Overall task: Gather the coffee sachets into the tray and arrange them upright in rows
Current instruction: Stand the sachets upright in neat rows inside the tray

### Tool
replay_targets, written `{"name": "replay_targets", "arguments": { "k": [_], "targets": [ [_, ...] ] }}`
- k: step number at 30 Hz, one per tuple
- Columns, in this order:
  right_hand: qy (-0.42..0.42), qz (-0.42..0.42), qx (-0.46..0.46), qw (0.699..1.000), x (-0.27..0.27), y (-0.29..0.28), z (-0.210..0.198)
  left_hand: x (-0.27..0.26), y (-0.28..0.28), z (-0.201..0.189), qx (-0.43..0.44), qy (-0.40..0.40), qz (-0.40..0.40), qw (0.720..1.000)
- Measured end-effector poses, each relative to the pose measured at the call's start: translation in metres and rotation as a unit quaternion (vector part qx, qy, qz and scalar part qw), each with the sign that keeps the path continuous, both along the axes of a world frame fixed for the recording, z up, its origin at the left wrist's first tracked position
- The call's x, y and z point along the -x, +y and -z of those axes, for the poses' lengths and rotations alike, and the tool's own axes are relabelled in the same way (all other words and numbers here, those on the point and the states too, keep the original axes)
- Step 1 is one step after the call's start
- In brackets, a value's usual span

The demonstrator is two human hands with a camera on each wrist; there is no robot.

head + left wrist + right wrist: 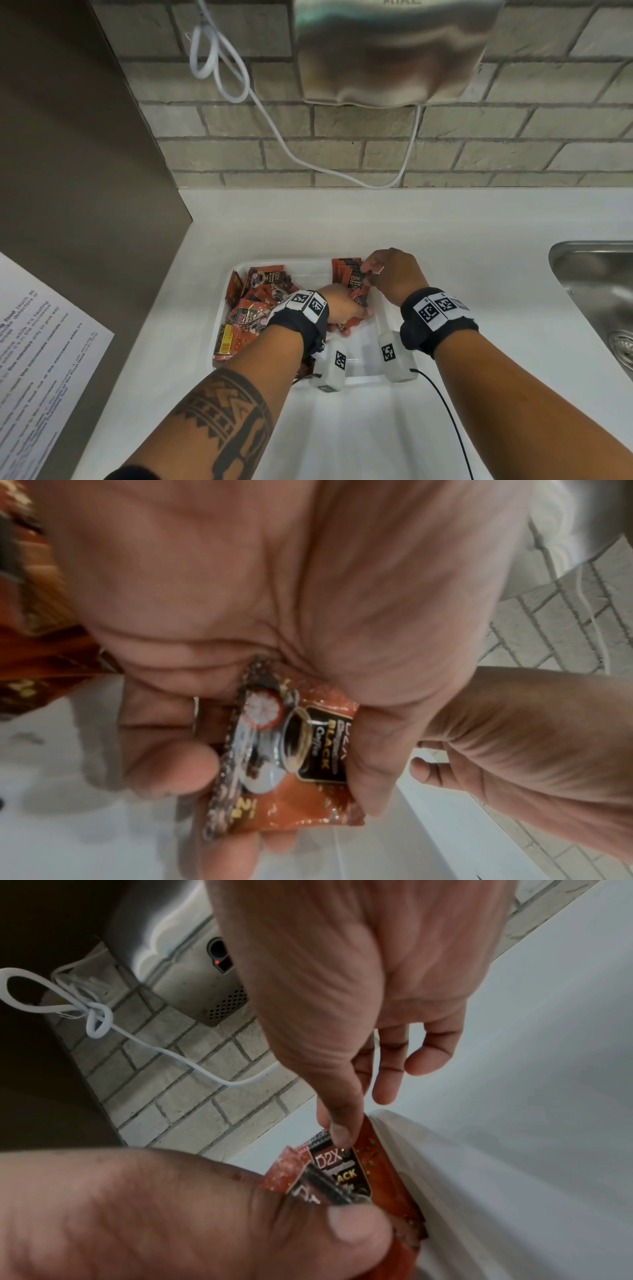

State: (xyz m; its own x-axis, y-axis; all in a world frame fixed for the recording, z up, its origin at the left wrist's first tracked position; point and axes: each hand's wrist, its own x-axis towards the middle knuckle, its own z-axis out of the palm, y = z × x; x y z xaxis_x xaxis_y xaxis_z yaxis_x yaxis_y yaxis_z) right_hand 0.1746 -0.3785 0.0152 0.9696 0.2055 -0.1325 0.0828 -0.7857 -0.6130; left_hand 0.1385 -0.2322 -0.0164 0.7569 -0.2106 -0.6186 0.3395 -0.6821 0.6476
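A white tray sits on the white counter. Loose orange-red coffee sachets are piled in its left half. A short row of upright sachets stands against the tray's back right corner. My right hand pinches the tops of this row, its thumb on the front sachet. My left hand is just in front of the row, near the tray's middle, gripping one sachet between thumb and fingers. The base of the row is hidden by my hands.
A steel hand dryer hangs on the brick wall above, with a white cable looping down. A steel sink lies at the right. A printed notice and a brown panel stand at the left.
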Motion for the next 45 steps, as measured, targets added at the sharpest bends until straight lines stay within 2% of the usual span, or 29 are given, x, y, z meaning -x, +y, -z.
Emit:
{"name": "replay_targets", "arguments": {
  "k": [23, 27, 29, 31, 33, 35, 39, 45],
  "targets": [
    [-0.011, -0.002, -0.003, 1.000, 0.003, -0.004, -0.005, 0.007, 0.000, -0.009, 0.030, 0.005, -0.013, 0.999],
    [-0.033, -0.009, -0.040, 0.999, 0.006, -0.011, -0.015, 0.011, 0.009, -0.016, 0.094, 0.007, -0.051, 0.994],
    [0.002, -0.047, -0.074, 0.996, 0.009, -0.015, -0.021, 0.013, 0.016, -0.018, 0.163, 0.006, -0.087, 0.983],
    [0.060, -0.072, -0.099, 0.991, 0.010, -0.018, -0.021, 0.017, 0.021, -0.023, 0.265, 0.001, -0.130, 0.955],
    [0.078, -0.070, -0.119, 0.987, 0.010, -0.019, -0.020, 0.021, 0.023, -0.030, 0.354, -0.004, -0.164, 0.921],
    [0.075, -0.053, -0.155, 0.984, 0.010, -0.019, -0.024, 0.024, 0.023, -0.033, 0.387, -0.012, -0.180, 0.904],
    [0.078, -0.040, -0.227, 0.970, 0.013, -0.017, -0.036, 0.029, 0.025, -0.037, 0.328, -0.054, -0.200, 0.922],
    [0.066, -0.031, -0.210, 0.975, 0.014, -0.011, -0.043, 0.024, 0.030, -0.038, 0.211, -0.159, -0.199, 0.944]
  ]
}}
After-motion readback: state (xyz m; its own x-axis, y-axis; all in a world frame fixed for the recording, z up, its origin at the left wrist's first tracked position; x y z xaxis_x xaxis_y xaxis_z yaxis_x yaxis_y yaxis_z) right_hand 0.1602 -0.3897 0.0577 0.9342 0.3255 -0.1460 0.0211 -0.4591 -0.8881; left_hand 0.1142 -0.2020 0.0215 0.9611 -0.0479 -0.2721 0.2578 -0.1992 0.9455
